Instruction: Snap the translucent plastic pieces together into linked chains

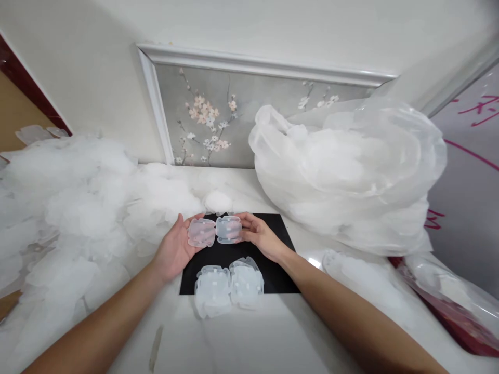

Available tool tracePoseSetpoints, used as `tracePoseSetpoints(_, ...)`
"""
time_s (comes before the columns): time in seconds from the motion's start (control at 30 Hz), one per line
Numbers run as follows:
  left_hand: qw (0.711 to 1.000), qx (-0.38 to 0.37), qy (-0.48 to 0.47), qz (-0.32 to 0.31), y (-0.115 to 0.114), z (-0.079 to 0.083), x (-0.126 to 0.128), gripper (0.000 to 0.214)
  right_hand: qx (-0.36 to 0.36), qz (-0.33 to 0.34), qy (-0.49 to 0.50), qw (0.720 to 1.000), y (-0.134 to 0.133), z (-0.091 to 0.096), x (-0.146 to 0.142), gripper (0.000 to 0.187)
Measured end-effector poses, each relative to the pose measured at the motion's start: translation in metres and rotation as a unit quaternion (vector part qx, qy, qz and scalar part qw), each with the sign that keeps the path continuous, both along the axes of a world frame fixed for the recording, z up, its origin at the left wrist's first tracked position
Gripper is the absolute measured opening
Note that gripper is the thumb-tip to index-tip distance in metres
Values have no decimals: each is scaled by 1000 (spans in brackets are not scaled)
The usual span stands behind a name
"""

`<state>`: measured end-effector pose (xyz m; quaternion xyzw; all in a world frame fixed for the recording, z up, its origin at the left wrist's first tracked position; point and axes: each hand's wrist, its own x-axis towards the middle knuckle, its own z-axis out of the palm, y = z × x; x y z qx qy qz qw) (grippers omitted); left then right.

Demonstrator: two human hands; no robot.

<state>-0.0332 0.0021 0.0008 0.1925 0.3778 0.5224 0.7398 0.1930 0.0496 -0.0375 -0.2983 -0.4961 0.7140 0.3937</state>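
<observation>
Over a black mat (pixel 273 270), my left hand (pixel 174 252) supports a translucent plastic piece (pixel 201 232) with wavy edges, its fingers behind it and the thumb at its upper side. My right hand (pixel 262 237) pinches the right edge of a second translucent plastic piece (pixel 227 229). The two pieces lie side by side and meet at a narrow middle; I cannot tell whether they are joined. Nearer to me, two small stacks of similar pieces, a left stack (pixel 212 291) and a right stack (pixel 247 283), straddle the mat's front edge.
A large heap of translucent pieces (pixel 86 208) covers the table's left side. At the back right stands a bulging clear plastic bag (pixel 343 176). More pieces (pixel 362 280) lie right of my right forearm, beside another bag (pixel 448 285). A framed floral panel (pixel 241 124) is on the wall behind.
</observation>
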Motion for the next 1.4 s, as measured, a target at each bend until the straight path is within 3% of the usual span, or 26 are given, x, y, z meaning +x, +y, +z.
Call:
tracePoseSetpoints(0.7,999,26,-11,-23,-1,0,-1,49,-45,-16,27,998,-1,4,1,30)
tracePoseSetpoints(1.4,999,36,-10,-12,-3,2,-1,47,5,40,28,999,-2,1,2,67)
